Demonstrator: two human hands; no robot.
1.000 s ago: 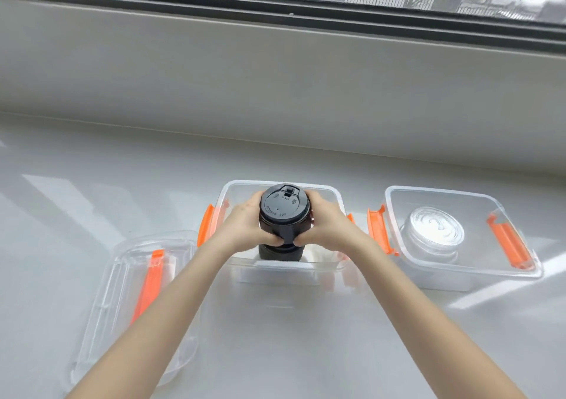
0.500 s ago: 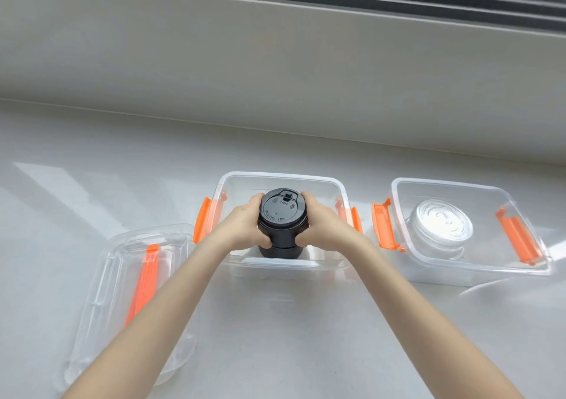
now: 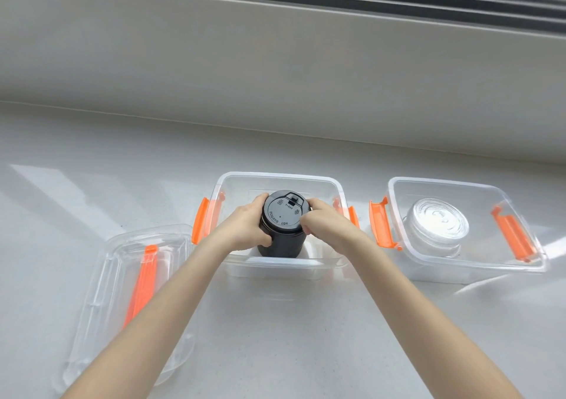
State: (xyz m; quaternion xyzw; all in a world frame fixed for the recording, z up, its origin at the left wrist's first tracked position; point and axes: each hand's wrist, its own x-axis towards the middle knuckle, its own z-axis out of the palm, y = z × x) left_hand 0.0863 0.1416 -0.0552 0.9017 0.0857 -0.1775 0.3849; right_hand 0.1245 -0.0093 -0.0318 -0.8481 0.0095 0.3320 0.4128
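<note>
A black cup with a black lid [image 3: 284, 216] stands upright inside the middle clear plastic box [image 3: 277, 268], which has orange side clasps. My left hand [image 3: 245, 227] grips the cup's left side, fingers curled round it. My right hand [image 3: 324, 222] holds the right side near the lid rim, fingers curled on it. The cup's base is hidden by the box's front wall.
A second clear box [image 3: 459, 263] at the right holds a stack of clear round lids [image 3: 438, 224]. A clear box lid with an orange strip [image 3: 128, 291] lies at the left on the pale counter [image 3: 291, 337]. A wall and window sill run behind.
The black cup has gone down deeper into the middle box with both hands still on it. The camera has tilted downward a little.
</note>
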